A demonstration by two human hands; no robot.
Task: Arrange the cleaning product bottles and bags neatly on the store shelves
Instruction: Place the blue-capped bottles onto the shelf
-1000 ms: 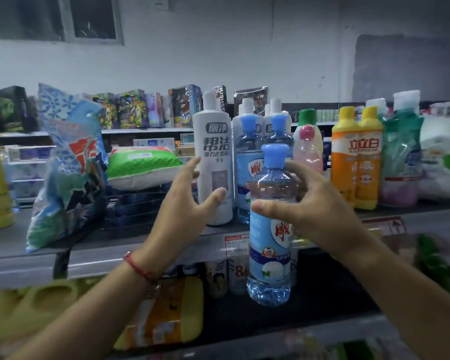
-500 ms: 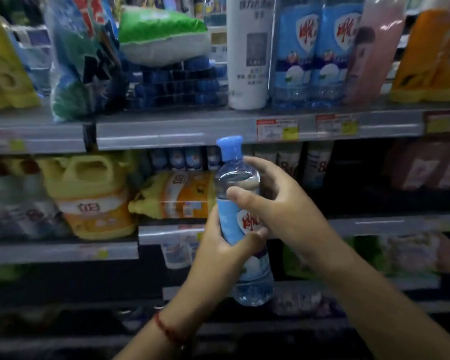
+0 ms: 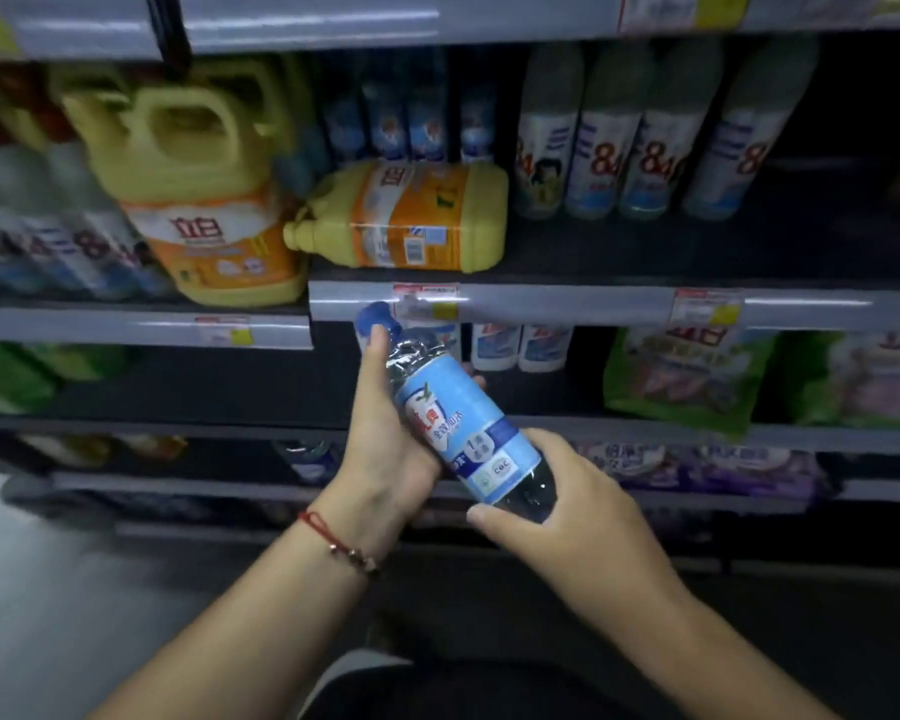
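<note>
Both hands grip 1 tilted clear bottle (image 3: pixel 463 433): the left hand (image 3: pixel 385 433) wraps its upper body, the right hand (image 3: pixel 567 511) cups its base. The left fingers are mostly hidden behind it, and the shelf (image 3: pixel 593 304) stock behind is blurred.

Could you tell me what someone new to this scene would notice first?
Front and centre, a clear bottle with a blue cap and label is tilted, cap up-left, held by the left hand near its neck and the right hand round its base. Above it, a yellow jug lies on its side on the shelf, beside an upright yellow jug.
</note>
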